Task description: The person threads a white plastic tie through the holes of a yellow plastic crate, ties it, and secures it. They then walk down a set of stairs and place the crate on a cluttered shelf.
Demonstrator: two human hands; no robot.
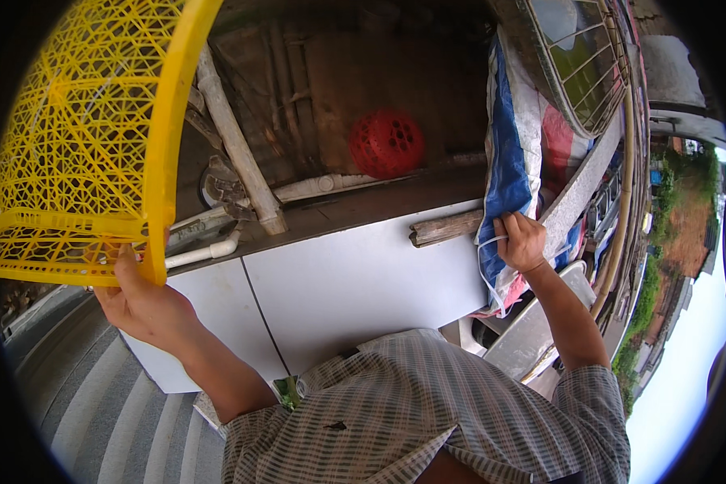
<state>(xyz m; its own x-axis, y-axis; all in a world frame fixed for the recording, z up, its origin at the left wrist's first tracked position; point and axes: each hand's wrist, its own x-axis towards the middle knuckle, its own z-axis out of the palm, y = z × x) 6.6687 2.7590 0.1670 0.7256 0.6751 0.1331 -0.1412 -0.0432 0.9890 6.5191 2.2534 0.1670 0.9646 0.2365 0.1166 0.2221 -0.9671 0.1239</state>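
On the left, a yellow plastic mesh basket (pixel 165 121) is held up on its side. My left hand (pixel 149 306) is closed on its lower corner, with the thumb on the near side and some fingers behind the mesh. My right hand (pixel 522 242) grips the edge of a blue, white and red striped woven bag (pixel 508 153) with a white cord hanging from it. A weathered piece of wood (pixel 448 228) lies on the white tiled ledge (pixel 355 282) and meets the bag's edge.
Beyond the ledge, a red perforated plastic basket (pixel 387 143) sits in a dark recess. A pale pole (pixel 234 141) leans there near a white pipe (pixel 206 254). A wire rack (pixel 585 68) stands at the upper right. Grey steps (pixel 105 395) descend at the lower left.
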